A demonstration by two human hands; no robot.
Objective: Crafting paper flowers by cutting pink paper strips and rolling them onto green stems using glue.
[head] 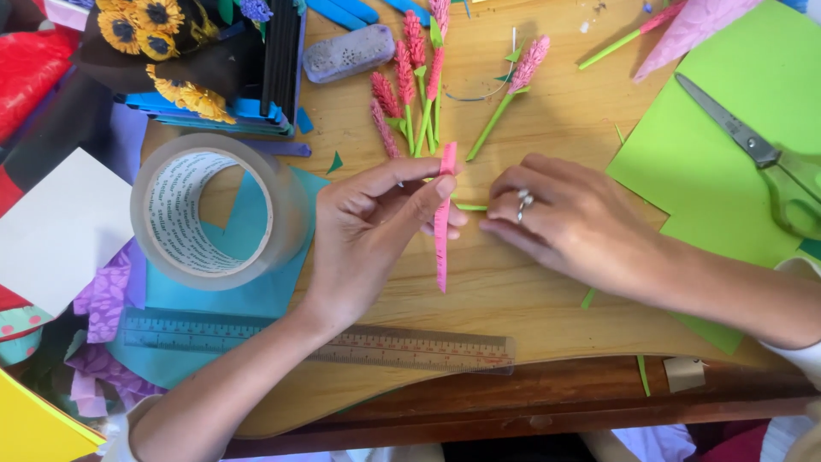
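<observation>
pinching the pink paper roll [442,224] upright-ish between thumb and fingers, the left hand [376,218] is closed on it; the right hand [560,218] lies curled beside it, fingertips on a green paper strip [469,207]. best kept tight, i'd judge. finished pink paper flowers [410,94] lie just beyond on the bench [530,291], tape roll [214,210] and scissors [761,154] flanking.

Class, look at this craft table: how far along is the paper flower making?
Done: several pink paper flowers with green stems lie finished on the wooden table. In hand: the left hand pinches a pink paper strip, while the right hand presses a thin green strip. Left: that strip has no stem yet, and the green sheet and scissors lie ready.
</observation>
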